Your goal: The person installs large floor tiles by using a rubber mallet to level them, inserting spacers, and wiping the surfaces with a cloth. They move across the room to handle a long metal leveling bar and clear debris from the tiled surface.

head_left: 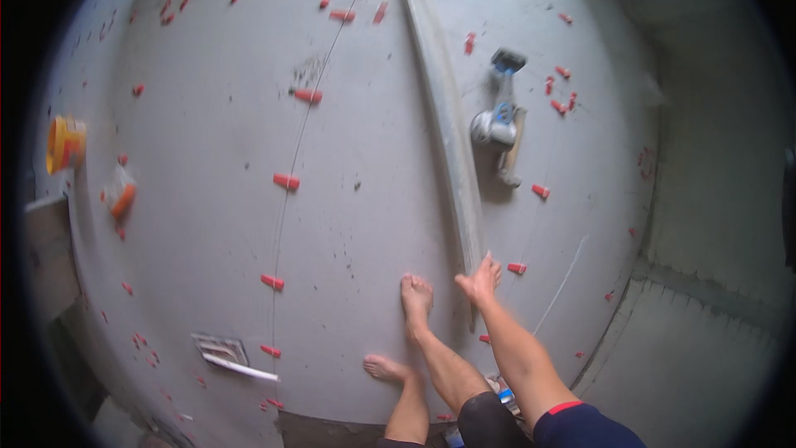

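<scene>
My right hand reaches forward and grips the near end of a long grey straightedge bar. The bar lies on the grey tiled floor and runs away from me toward the bright doorway at the top. My two bare feet stand just left of the hand, the forward foot close beside the bar's end and the other foot behind it. My left hand is not in view. Small red tile-levelling wedges stick up along the tile joints.
A grey and blue angle grinder lies right of the bar. At the left sit an orange-yellow container and a bag of orange pieces. A floor drain with a white strip is at lower left. A grey wall rises on the right.
</scene>
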`<action>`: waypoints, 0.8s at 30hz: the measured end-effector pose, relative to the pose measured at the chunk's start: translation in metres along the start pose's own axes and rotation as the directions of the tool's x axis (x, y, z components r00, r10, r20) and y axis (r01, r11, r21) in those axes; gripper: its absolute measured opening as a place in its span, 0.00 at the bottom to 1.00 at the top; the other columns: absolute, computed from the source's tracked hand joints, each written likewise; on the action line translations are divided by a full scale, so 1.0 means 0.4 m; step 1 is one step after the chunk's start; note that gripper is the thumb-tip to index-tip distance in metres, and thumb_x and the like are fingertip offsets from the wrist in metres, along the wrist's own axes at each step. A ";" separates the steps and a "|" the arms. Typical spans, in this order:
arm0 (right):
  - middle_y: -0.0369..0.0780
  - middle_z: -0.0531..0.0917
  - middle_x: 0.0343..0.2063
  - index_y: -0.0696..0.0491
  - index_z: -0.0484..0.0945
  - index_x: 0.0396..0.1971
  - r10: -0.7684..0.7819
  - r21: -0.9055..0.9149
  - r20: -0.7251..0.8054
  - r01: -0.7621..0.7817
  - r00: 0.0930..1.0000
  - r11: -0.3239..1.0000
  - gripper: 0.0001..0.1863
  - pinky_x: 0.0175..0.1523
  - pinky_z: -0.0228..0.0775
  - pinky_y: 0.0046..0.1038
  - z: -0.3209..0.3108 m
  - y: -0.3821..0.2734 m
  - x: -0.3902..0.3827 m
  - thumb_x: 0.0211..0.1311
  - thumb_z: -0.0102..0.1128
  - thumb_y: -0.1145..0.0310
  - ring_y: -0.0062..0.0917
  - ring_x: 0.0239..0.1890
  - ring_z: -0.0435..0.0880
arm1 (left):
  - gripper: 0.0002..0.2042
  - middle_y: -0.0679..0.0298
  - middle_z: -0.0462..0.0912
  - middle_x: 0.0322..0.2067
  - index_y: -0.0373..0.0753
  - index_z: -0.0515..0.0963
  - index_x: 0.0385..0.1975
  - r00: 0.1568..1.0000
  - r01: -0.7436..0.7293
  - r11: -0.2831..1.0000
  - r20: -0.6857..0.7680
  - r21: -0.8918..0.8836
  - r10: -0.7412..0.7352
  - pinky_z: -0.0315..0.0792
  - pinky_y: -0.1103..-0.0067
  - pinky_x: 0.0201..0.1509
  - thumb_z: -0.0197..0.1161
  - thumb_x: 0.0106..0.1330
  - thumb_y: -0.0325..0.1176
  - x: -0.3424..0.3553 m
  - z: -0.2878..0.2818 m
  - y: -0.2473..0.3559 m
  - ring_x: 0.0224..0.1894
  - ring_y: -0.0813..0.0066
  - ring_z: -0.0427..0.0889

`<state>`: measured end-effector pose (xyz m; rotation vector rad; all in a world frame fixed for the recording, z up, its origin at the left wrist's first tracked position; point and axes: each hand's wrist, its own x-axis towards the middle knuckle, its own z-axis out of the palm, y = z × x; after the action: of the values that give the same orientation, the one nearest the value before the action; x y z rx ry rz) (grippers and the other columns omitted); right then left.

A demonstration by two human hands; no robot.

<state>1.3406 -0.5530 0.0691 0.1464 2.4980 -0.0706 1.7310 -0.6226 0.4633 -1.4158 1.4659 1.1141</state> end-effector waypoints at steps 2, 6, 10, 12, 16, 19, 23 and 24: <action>0.56 0.60 0.57 0.61 0.48 0.65 -0.076 0.067 -0.025 0.078 0.997 0.995 0.60 0.66 0.56 0.44 -0.097 0.059 -0.096 0.33 0.74 0.54 0.51 0.59 0.62 | 0.37 0.39 0.65 0.60 0.30 0.59 0.63 0.999 -0.050 0.999 -0.013 -0.002 0.050 0.58 0.62 0.66 0.50 0.66 0.58 0.000 0.038 -0.034 0.64 0.44 0.63; 0.55 0.67 0.55 0.61 0.53 0.64 -0.228 0.204 -0.003 0.224 0.974 0.953 0.58 0.59 0.67 0.38 -0.380 0.026 -0.297 0.31 0.74 0.53 0.47 0.56 0.71 | 0.37 0.39 0.65 0.60 0.30 0.59 0.63 0.988 -0.113 0.992 -0.116 -0.054 0.107 0.58 0.62 0.66 0.50 0.67 0.58 -0.005 0.052 -0.074 0.64 0.44 0.62; 0.51 0.71 0.56 0.57 0.58 0.63 -0.169 0.387 0.040 0.141 0.985 0.911 0.55 0.61 0.66 0.36 -0.767 -0.009 -0.454 0.30 0.73 0.53 0.42 0.58 0.72 | 0.37 0.38 0.65 0.60 0.30 0.60 0.63 0.970 -0.204 0.977 -0.147 -0.054 0.195 0.58 0.62 0.66 0.50 0.67 0.58 -0.016 0.035 -0.083 0.65 0.44 0.62; 0.51 0.71 0.56 0.59 0.59 0.62 -0.185 0.533 -0.008 0.161 0.983 0.831 0.55 0.62 0.65 0.35 -0.852 0.010 -0.473 0.29 0.74 0.55 0.41 0.58 0.71 | 0.37 0.38 0.64 0.60 0.30 0.60 0.63 0.972 -0.205 0.978 -0.126 -0.041 0.199 0.58 0.62 0.66 0.50 0.67 0.58 -0.013 0.006 -0.089 0.65 0.44 0.62; 0.50 0.73 0.54 0.56 0.61 0.64 -0.184 0.680 -0.085 0.192 0.979 0.708 0.54 0.63 0.64 0.35 -1.015 -0.022 -0.391 0.29 0.75 0.59 0.36 0.58 0.72 | 0.37 0.38 0.64 0.61 0.29 0.61 0.63 0.985 -0.160 0.987 -0.072 -0.007 0.159 0.57 0.62 0.67 0.49 0.67 0.58 -0.003 -0.028 -0.069 0.65 0.44 0.62; 0.53 0.73 0.55 0.45 0.66 0.63 -0.151 0.512 -0.124 0.194 0.981 0.837 0.49 0.62 0.65 0.37 -1.167 -0.176 -0.256 0.32 0.72 0.53 0.43 0.58 0.72 | 0.37 0.38 0.64 0.61 0.30 0.60 0.64 0.995 -0.074 0.997 -0.064 -0.002 0.074 0.57 0.62 0.67 0.50 0.67 0.58 -0.007 -0.042 -0.030 0.65 0.43 0.61; 0.53 0.74 0.55 0.42 0.69 0.62 -0.082 0.432 -0.199 0.162 0.977 0.887 0.46 0.63 0.64 0.39 -1.434 -0.312 0.006 0.35 0.68 0.47 0.43 0.59 0.71 | 0.36 0.38 0.65 0.60 0.30 0.61 0.63 0.981 -0.154 0.988 -0.111 0.032 0.157 0.58 0.62 0.66 0.50 0.67 0.57 -0.004 -0.067 0.130 0.64 0.43 0.62; 0.52 0.74 0.55 0.41 0.70 0.61 -0.057 0.407 -0.203 0.138 0.977 0.903 0.45 0.62 0.64 0.39 -1.488 -0.352 0.069 0.34 0.68 0.48 0.42 0.60 0.70 | 0.36 0.38 0.65 0.60 0.30 0.61 0.63 0.977 -0.171 0.984 -0.125 0.042 0.175 0.58 0.62 0.66 0.51 0.67 0.57 -0.009 -0.081 0.181 0.64 0.43 0.62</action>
<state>0.9492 -0.6394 0.5319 0.2123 2.6418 -0.6689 1.6601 -0.6534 0.4811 -1.3806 1.7176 1.1175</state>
